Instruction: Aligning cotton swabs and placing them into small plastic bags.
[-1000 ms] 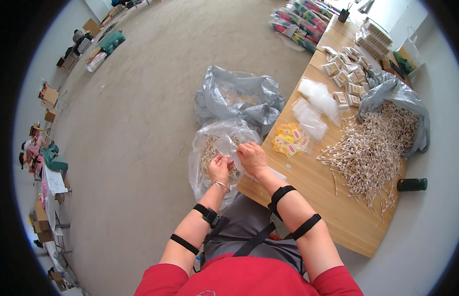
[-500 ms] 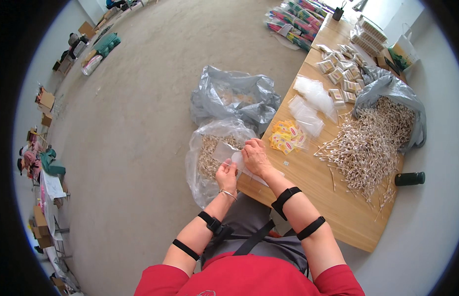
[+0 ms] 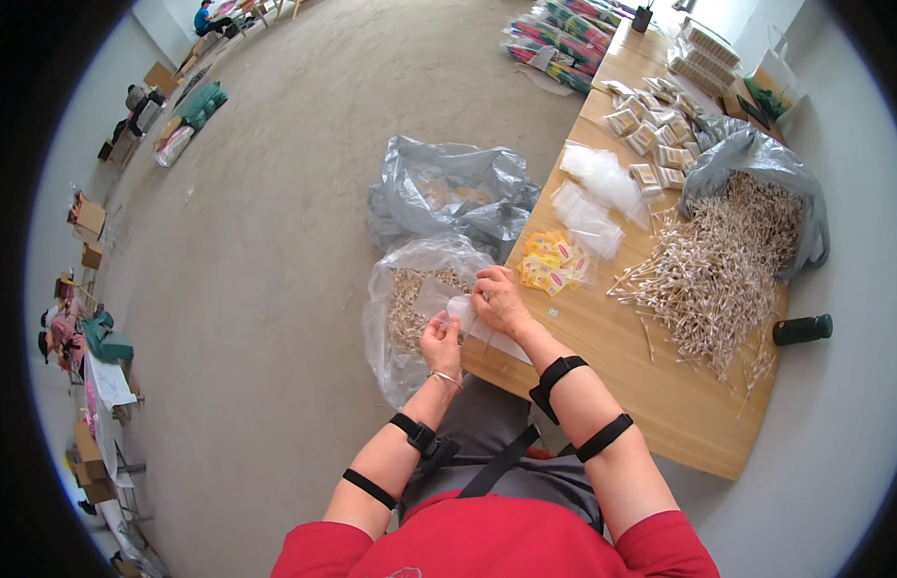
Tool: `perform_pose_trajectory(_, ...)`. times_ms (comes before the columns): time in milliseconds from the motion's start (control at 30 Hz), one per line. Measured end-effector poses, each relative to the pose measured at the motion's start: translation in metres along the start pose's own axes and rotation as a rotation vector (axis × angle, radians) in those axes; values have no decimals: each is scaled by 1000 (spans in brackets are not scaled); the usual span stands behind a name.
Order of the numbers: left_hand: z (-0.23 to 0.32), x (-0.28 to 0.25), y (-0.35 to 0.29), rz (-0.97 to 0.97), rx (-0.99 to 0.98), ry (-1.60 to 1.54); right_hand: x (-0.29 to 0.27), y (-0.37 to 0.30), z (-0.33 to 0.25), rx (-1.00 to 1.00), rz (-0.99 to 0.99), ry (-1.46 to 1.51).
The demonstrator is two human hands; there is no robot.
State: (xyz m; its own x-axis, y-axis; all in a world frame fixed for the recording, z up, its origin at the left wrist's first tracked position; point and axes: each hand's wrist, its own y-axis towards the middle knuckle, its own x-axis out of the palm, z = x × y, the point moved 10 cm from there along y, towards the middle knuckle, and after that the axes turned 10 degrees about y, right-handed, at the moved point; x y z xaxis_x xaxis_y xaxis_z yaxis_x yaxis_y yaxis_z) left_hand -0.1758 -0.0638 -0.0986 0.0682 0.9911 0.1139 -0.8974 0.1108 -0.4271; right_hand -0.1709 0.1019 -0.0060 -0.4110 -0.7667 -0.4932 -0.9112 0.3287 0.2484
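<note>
Over the table's left corner my two hands pinch a small clear plastic bag (image 3: 435, 297) between them. My left hand (image 3: 442, 346) is closed at its lower edge, fingers pressed together. At its right side my right hand (image 3: 501, 301) is also closed, fingertips bent onto it. A whitish round patch shows between the hands; I cannot tell if it belongs to the bag. Directly beneath lies an open clear sack (image 3: 381, 289) of cotton swabs (image 3: 406, 308). Beside my right hand are yellow-and-white printed cards (image 3: 553, 262) on the wooden table (image 3: 603, 337).
Loose cotton swabs (image 3: 709, 279) spill from a grey bag (image 3: 810, 217) at right, beside a dark green bottle (image 3: 802, 329). Empty clear bags (image 3: 591, 217) and filled packets (image 3: 651, 125) lie farther back. A second grey sack (image 3: 410, 178) stands on the floor.
The view has shifted slightly, so the table and its contents sit a little farther left. My hands keep nearly the same pinch on the plastic bag.
</note>
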Motion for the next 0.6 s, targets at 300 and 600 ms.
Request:
perform_pose_trajectory(300, 8, 13, -15, -102, 35, 312, -5, -1, 0, -37, 6, 31)
perform_pose_trajectory(600, 10, 6, -12, -96, 35, 148, -3, -2, 2, -22, 38, 63)
